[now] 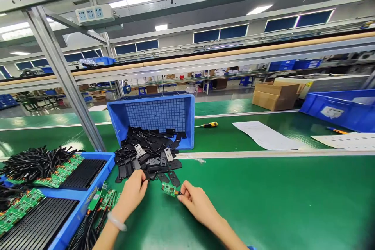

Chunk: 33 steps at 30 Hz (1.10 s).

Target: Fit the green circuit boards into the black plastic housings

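Observation:
My right hand [197,202] pinches the wired end of a small green circuit board [169,189], which points left just above the green bench. At the near edge of a heap of black plastic covers [149,152], my left hand [133,189] has its fingers closed, and what they grip there is mostly hidden. The heap spills out of a blue crate [189,123] tipped on its side. A few grey plates lie among the black ones. More green boards with black cables [101,207] rest beside my left wrist.
Blue trays [109,161] of boards, cables and black strips stand at the left, by a metal post [68,82]. Farther back lie a yellow-black screwdriver [210,124], paper sheets [260,134], a cardboard box [271,95] and a blue bin [342,109].

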Tool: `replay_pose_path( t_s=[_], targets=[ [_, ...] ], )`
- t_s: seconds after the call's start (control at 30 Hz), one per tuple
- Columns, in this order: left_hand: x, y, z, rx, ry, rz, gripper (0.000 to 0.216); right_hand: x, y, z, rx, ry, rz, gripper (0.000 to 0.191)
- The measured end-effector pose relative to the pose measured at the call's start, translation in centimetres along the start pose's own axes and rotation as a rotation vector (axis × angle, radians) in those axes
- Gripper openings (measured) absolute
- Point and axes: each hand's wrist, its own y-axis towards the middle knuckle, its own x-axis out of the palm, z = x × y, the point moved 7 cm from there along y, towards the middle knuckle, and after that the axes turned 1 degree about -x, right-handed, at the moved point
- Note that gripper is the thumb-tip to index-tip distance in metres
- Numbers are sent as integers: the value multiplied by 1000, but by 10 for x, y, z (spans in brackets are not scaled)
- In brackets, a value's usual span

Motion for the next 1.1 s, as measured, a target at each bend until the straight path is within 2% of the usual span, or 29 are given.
replay_pose_path(
  t_s=[0.1,0.17,0.2,0.27,0.33,0.43,0.5,0.6,0.77,0.9,1.1],
  targets=[
    [26,9,13,-83,-628,-16,36,-1,5,1,-34,365,70,29],
    [54,12,16,-238,-1045,-86,52,1,9,3,-25,510,86,37],
    [68,10,18,-326,-1219,-141,52,3,10,5,-10,558,90,40],
    [89,4,20,-482,-1450,-227,44,7,14,12,34,621,89,45],
    [99,-3,19,-589,-1604,-249,38,11,17,19,79,647,92,48],
    [99,-9,19,-617,-1839,-251,41,14,19,25,119,677,102,55],
    [95,-10,25,-520,-1902,-304,42,15,19,24,137,730,86,63],
    [89,-11,32,-371,-1819,-316,47,18,16,18,183,818,29,72],
    [86,-16,33,-371,-1748,-198,79,24,12,10,210,919,-39,70],
    [81,-16,36,-340,-1753,-185,78,29,10,11,219,956,-62,69],
    [81,-17,39,-321,-1803,-230,80,30,10,10,228,945,-63,67]
  ],
)
